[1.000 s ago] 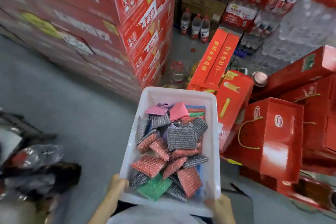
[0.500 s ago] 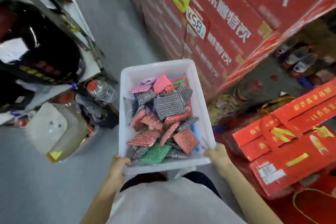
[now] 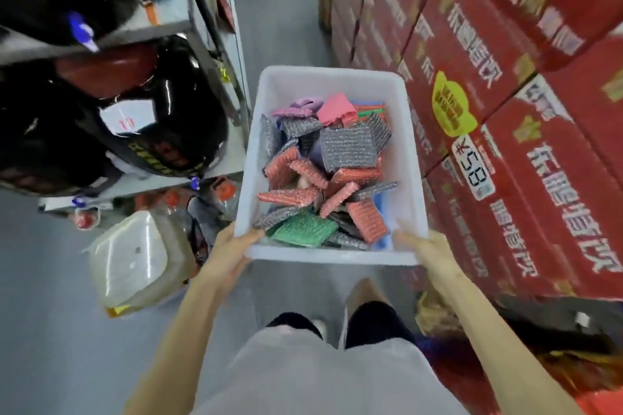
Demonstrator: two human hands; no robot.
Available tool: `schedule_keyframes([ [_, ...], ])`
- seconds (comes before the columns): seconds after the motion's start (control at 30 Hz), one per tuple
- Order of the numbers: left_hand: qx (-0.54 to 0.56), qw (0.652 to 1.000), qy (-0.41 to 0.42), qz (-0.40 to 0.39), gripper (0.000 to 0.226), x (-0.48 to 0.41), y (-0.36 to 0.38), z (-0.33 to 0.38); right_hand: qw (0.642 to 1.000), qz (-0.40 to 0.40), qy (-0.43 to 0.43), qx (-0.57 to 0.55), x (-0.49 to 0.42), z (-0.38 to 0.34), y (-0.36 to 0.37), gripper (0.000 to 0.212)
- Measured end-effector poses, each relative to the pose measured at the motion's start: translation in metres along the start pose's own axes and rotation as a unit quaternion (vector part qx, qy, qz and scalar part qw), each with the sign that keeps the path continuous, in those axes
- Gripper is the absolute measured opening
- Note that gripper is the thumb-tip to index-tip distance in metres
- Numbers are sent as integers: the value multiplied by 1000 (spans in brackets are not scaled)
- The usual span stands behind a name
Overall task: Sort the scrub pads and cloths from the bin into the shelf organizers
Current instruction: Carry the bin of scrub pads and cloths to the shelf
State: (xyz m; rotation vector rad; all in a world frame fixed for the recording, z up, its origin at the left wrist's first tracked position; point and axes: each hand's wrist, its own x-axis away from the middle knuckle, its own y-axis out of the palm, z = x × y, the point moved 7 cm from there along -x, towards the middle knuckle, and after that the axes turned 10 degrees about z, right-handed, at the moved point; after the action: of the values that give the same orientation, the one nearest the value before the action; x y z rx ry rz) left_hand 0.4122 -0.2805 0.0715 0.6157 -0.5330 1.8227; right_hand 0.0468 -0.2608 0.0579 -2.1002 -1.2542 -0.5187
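Between shelf (image 3: 215, 27) and red cartons (image 3: 505, 118) now, I've swung round; left hand (image 3: 232, 256) and right hand (image 3: 425, 246) clamp the bin (image 3: 332, 77), scrub pads (image 3: 347, 148) still unsorted.

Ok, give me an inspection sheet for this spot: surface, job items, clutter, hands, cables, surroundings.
Surface: grey floor; no table in view.
Job's things: white bin holding red, grey and green scrub pads, with a pink cloth at the far end; shelf organizers not seen.
Clutter: translucent jug on the floor by the shelf.
Hands: left hand and right hand each grip the bin's near rim.
Cables: nothing seen.
Surroundings: black helmet on a metal shelf to the left; red cartons stacked to the right.
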Motion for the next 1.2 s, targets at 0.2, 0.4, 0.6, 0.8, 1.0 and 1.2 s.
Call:
schedule_keyframes([
  [0.2, 49, 998, 19, -20, 40, -84, 60, 81, 998, -8, -69, -1, -101, -116, 37, 24],
  [0.4, 79, 995, 39, 54, 15, -171, 127, 179, 993, -38, -105, -34, -212, -253, 83, 31],
  [0.6, 151, 977, 67, 137, 7, -241, 163, 281, 989, -67, -98, -88, -290, -384, 144, 24],
  [0.8, 244, 946, 100, 187, 14, -344, 167, 387, 979, -121, -105, -123, -350, -496, 234, 20],
  [1.0, 286, 936, 111, 174, 17, -459, 166, 501, 971, -139, -130, -147, -410, -625, 332, 34],
  [1.2, 313, 927, 123, 168, 23, -537, 162, 605, 966, -141, -156, -150, -455, -739, 403, 29],
])
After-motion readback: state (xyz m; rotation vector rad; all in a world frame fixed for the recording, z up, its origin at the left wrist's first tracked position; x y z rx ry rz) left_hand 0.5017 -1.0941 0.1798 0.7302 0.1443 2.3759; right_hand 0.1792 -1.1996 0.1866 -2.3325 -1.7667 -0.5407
